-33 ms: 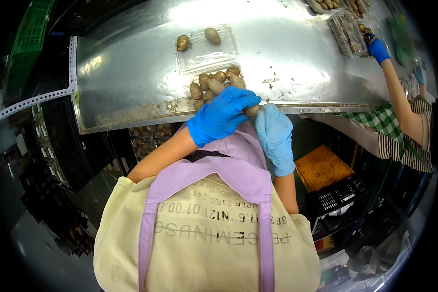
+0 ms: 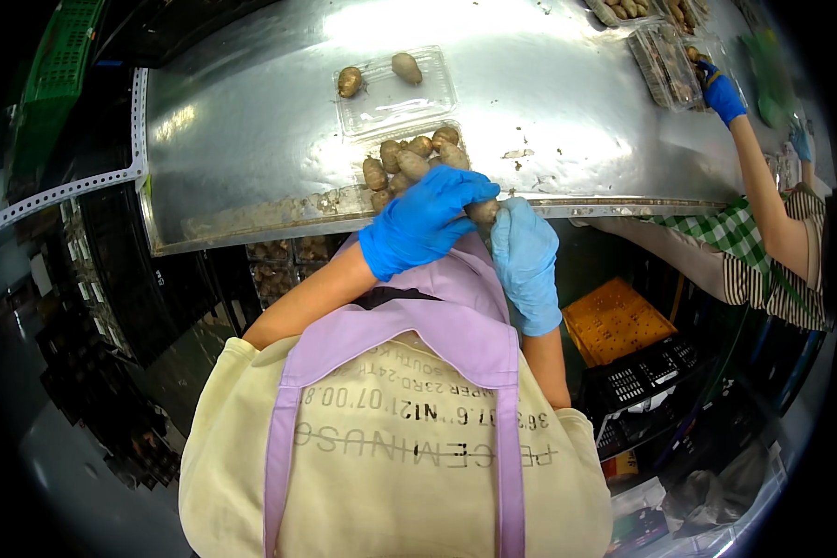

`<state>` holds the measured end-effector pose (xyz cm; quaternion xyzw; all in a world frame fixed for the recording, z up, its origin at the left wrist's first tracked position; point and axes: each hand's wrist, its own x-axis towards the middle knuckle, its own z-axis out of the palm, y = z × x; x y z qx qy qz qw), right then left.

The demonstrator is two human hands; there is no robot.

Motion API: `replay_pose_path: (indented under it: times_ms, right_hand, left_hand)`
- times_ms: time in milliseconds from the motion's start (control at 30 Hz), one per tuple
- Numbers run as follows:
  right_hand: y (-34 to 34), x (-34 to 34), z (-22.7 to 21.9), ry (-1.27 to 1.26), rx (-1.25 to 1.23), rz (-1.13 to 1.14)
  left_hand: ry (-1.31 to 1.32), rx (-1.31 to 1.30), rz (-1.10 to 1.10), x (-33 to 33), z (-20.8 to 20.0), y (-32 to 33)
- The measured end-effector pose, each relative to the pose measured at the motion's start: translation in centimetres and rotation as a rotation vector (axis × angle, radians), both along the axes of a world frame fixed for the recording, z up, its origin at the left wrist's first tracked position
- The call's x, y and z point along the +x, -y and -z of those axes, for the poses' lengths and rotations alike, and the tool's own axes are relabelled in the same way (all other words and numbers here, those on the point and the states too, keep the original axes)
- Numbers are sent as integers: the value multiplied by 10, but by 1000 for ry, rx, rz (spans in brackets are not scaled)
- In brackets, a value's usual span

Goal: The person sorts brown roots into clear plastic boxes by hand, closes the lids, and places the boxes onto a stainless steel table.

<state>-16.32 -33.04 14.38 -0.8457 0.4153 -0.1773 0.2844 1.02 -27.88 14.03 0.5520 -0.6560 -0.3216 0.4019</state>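
Observation:
A brown, rounded taro root (image 2: 483, 213) is held between my gloved hands at the table's near edge. My left hand (image 2: 430, 219), in a dark blue glove, curls its fingers over the top and left of the root. My right hand (image 2: 524, 259), in a pale blue glove, closes on its right side. Just beyond my left hand is a clear plastic tray with several taro roots (image 2: 411, 165), partly hidden by that hand. Farther back, an open clear plastic tray (image 2: 381, 116) holds two more taro roots, one at its left and one near the top.
Dirt crumbs lie on the metal table (image 2: 251, 121). At the far right, a co-worker's blue-gloved hand (image 2: 722, 96) touches produce beside a filled clear pack (image 2: 663, 65). An orange crate (image 2: 620, 321) and a black crate (image 2: 644, 372) stand below the table on the right.
My right hand has shifted very slightly, and a little more of the held taro root shows between my hands. The trays have not moved.

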Motion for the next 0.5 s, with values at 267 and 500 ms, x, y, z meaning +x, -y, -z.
replay_pose_path:
  times_ms: [267,500]
  right_hand:
    - [-3,8,4,348,467,159]
    - [1,6,-11,14,89,18]
  left_hand:
    - [-465,248,-124,-3,1,1]
    - [-152,195,-53,-3,-3,1]
